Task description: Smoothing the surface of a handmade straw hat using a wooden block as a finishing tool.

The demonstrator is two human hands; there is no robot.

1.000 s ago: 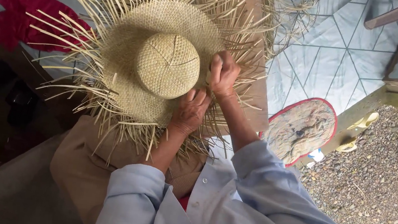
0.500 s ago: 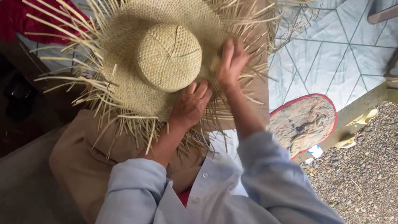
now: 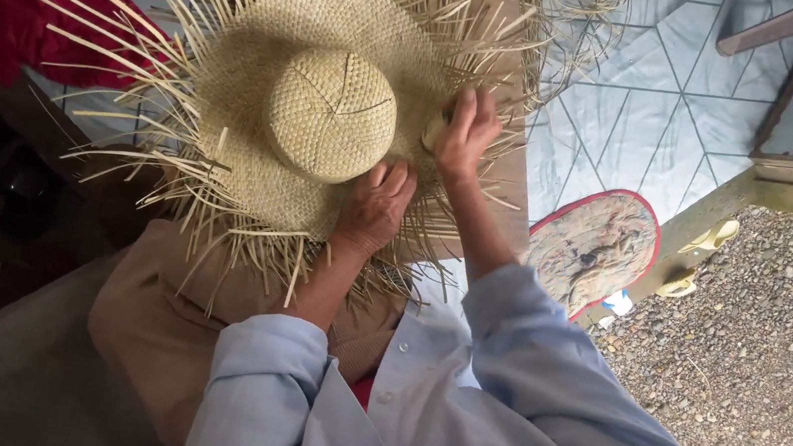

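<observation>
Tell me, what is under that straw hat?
The straw hat lies on tan cloth, seemingly over the person's lap, with both hands on its brim. Whatever sits directly beneath the crown is covered.

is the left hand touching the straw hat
Touching. The head view shows the left hand pressed flat on the brim of the straw hat, just below its crown, with no gap.
</observation>
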